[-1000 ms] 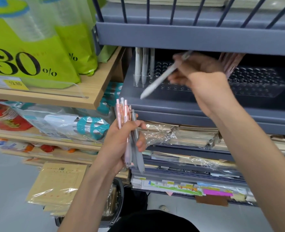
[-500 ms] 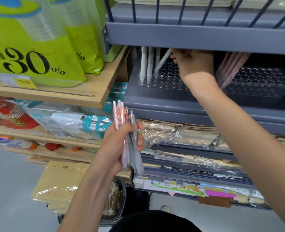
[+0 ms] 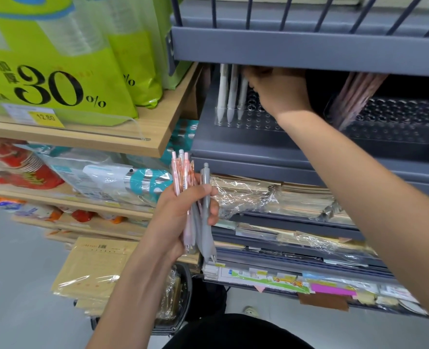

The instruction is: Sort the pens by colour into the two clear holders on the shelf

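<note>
One grey shelf (image 3: 233,152) carrying two clear holders, left holder (image 3: 256,122) with three white pens (image 3: 222,91) upright, right holder (image 3: 397,127) with pink pens (image 3: 354,94) leaning; above the shelf, right hand (image 3: 276,89) at the third white pen's top, grasp too shadowed to tell; below the shelf, left hand (image 3: 180,217) gripping a bundle of pink and grey pens (image 3: 204,177).

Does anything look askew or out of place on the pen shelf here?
The pink pens lean in a slanted bunch in the right holder, while the three pale pens in the left holder stand upright. Nothing looks spilled or damaged.
</note>
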A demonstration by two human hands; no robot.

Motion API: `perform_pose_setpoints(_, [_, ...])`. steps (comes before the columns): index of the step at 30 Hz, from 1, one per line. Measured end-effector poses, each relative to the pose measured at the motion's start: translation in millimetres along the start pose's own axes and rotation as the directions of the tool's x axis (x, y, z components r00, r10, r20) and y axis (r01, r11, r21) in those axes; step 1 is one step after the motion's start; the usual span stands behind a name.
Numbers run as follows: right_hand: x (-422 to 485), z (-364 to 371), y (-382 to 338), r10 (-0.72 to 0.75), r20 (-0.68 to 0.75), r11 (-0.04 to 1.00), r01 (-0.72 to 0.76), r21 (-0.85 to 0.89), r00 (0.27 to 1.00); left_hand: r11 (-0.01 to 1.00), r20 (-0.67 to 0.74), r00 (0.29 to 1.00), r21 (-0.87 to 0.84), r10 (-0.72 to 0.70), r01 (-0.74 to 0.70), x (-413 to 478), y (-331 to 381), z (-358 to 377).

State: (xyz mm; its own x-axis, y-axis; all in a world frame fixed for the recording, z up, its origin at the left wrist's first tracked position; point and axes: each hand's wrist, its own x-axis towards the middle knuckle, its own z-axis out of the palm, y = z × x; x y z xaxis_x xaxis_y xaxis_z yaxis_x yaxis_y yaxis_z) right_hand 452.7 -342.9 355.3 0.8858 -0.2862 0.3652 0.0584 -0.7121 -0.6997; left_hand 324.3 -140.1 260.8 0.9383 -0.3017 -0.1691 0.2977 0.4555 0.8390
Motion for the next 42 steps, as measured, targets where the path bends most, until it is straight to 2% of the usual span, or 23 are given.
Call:
perform_pose_setpoints(4, [-0.7, 0.5, 0.1, -0.019, -0.001, 1.0, 0.019, -0.015, 1.0, 0.999, 0.023, 1.0, -0.036, -0.006, 0.007, 0.4, 2.4, 1.7])
perform_pose_setpoints(9, [-22.4, -9.0, 1.8, 0.031, -0.109, 0.977, -0.007, 0.215, 0.994, 1.0, 0.04, 0.999, -0.022, 0.002, -0.001, 0.5, 5.9, 2.0])
perform_pose_setpoints(10, [-30.9, -11.2, 4.5, 0.019, -0.08, 0.976, -0.001, 0.219, 0.997, 1.0, 0.038, 0.999, -0.02, 0.003, -0.002, 0.9, 6.2, 2.1])
perform_pose_setpoints(12, [-52.6, -17.3, 7.5, -0.002, 0.145, 0.975, -0.03, 0.221, 0.989, 1.0, 0.031, 0.999, -0.012, 0.005, -0.005, 2.1, 6.0, 2.8])
perform_pose_setpoints(14, [-72.0, -23.2, 8.2, -0.047, 0.436, 0.975, -0.054, 0.216, 0.899, 1.0, 0.032, 0.999, 0.0, 0.005, -0.005, 3.4, 4.7, 4.4])
perform_pose_setpoints(15, [-78.3, -25.2, 7.8, -0.089, 0.528, 0.977, -0.03, 0.213, 0.844, 1.0, 0.035, 0.999, 0.008, 0.002, -0.002, 4.3, 4.0, 5.8])
perform_pose_setpoints(18, [-85.2, -27.0, 6.2, -0.147, 0.661, 0.978, 0.009, 0.207, 0.736, 1.0, 0.034, 0.999, 0.028, -0.009, 0.008, 6.7, 2.1, 10.7])
perform_pose_setpoints(20, [-86.3, -27.3, 6.6, -0.158, 0.687, 0.975, 0.001, 0.223, 0.709, 1.0, 0.032, 0.999, 0.028, -0.01, 0.009, 8.1, 1.1, 13.9])
perform_pose_setpoints(24, [-87.3, -31.8, 11.8, -0.145, 0.669, 0.952, -0.081, 0.295, 0.729, 1.0, 0.06, 0.998, 0.029, 0.001, -0.003, 8.7, 0.4, 18.9])
perform_pose_setpoints(30, [-78.3, -38.6, 23.9, -0.057, 0.5, 0.781, -0.273, 0.561, 0.864, 1.0, 0.078, 0.997, -0.006, -0.003, 0.003, 10.8, -2.5, 19.2])
perform_pose_setpoints(33, [-83.3, -33.0, 25.8, -0.062, 0.527, 0.729, -0.322, 0.604, 0.848, 1.0, 0.058, 0.998, -0.027, 0.007, -0.005, 13.9, -4.5, 19.3])
perform_pose_setpoints(38, [-87.7, -28.0, 22.4, -0.071, 0.549, 0.776, -0.299, 0.555, 0.833, 1.0, 0.027, 1.0, -0.026, 0.012, -0.011, 17.0, -5.7, 16.9])
perform_pose_setpoints(40, [-83.0, -31.4, 18.2, -0.055, 0.477, 0.758, -0.274, 0.592, 0.877, 0.999, 0.002, 1.0, -0.033, 0.01, -0.01, 18.2, -5.9, 15.7])
perform_pose_setpoints(42, [-75.3, -35.0, 14.3, -0.014, 0.311, 0.744, -0.198, 0.638, 0.95, 0.998, -0.006, 1.0, -0.051, 0.026, -0.026, 18.5, -5.9, 14.1])
